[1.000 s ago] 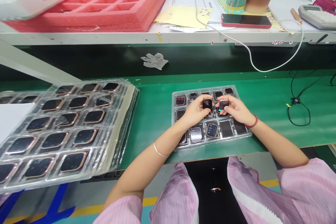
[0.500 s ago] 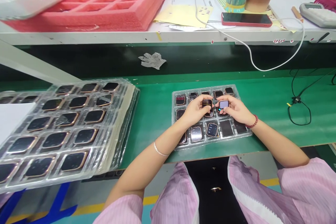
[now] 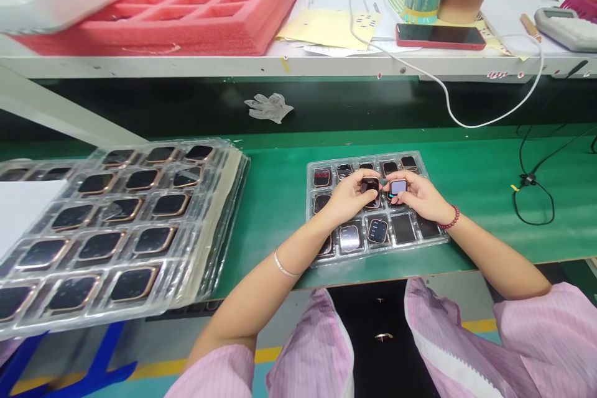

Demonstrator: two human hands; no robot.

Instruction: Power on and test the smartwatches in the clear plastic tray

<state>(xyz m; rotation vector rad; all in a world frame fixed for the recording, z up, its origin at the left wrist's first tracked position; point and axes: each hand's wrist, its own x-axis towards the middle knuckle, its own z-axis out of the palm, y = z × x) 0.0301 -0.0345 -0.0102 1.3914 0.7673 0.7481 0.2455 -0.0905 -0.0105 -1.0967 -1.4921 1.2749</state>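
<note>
My left hand (image 3: 352,194) pinches a dark-screened smartwatch (image 3: 370,185) between thumb and fingers. Close beside it, my right hand (image 3: 414,191) grips a second smartwatch (image 3: 398,187), whose screen glows pale lilac. Both hands are over a clear plastic tray (image 3: 311,211) lying on the green table. Watches sit in several of its pockets, including one with lines of text on its screen (image 3: 377,231) and one with a bright, reflecting face (image 3: 349,237). Two front-right pockets, one being this dark pocket (image 3: 402,227), show no watch. The hands hide part of the middle row.
At the left, a tall stack of clear trays (image 3: 200,249) holds many watches. A shelf (image 3: 326,65) above carries a pink foam tray (image 3: 275,9), papers, a phone (image 3: 441,37) and a calculator (image 3: 566,28). A white cable (image 3: 448,96) droops below it; a black cable (image 3: 532,221) lies right.
The watch in my left hand showed yellowish lines on its screen before; its screen is dark now. Both hands have stayed nearly in place, and the view has shifted slightly.
</note>
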